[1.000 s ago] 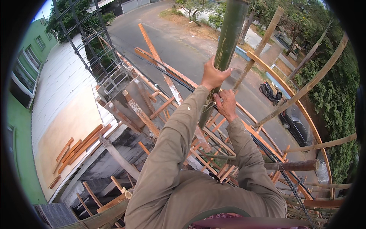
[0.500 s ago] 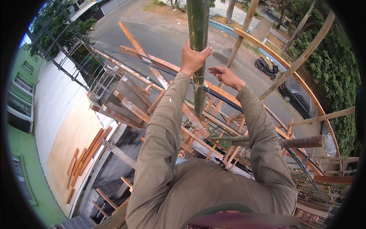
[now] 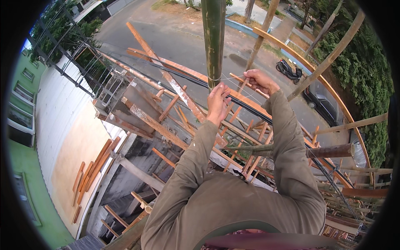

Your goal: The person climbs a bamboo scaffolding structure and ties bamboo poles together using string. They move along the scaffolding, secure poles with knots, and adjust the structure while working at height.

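Observation:
A thick green bamboo pole rises upright in front of me. Thin pale string loops round it and runs tight to the right. My right hand pinches the string between thumb and fingers, a short way off the pole. Against the pole's lower part, my left hand is closed just under the loop, its fingertips pressed together on the string. The pole's foot is hidden behind my left hand and forearm.
Reddish timber beams and black cables cross below the pole. A cut bamboo end juts out at right. Far below lie a road, a motorbike and a dark car. Planks lie on a roof at left.
My left hand has let go of the pole's upper part and come down to the string. My right hand, open before, now pinches the string and draws it out to the right.

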### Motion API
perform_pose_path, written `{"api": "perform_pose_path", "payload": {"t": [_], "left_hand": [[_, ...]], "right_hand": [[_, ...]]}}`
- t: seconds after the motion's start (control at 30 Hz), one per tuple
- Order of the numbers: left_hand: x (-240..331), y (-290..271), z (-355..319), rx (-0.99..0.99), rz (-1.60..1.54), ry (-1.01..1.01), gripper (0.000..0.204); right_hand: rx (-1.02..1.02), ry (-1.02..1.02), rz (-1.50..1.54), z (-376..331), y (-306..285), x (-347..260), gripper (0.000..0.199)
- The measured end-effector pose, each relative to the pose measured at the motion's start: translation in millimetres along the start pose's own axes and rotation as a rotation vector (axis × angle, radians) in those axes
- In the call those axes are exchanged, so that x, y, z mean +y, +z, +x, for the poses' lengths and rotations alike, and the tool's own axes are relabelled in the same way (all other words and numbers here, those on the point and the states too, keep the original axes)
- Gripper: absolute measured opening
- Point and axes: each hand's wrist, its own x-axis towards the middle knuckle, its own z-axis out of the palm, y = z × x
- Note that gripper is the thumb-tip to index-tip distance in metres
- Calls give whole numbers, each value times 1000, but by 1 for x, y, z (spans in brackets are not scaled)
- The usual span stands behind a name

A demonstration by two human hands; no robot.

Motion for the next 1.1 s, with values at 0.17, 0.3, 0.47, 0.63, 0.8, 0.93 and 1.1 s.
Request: {"api": "perform_pose_path", "payload": {"t": [0.17,0.3,0.47,0.63,0.8,0.93,1.1], "left_hand": [[-8,20,16,49,-261,-4,35],[-18,27,24,123,-317,35,28],[-25,31,33,193,-301,158,20],[-31,41,38,307,-269,233,16],[-39,55,49,366,-338,293,13],[-43,60,54,389,-414,342,14],[-42,64,50,387,-548,360,14]], "right_hand": [[36,-312,696,-15,25,-5,30],[77,-384,968,3,42,-10,30],[252,-367,701,60,42,-30,20],[352,-353,622,133,72,-44,18],[385,-334,794,199,72,-32,19],[413,-421,771,218,78,-33,23],[405,-364,857,185,85,-48,24]]}}
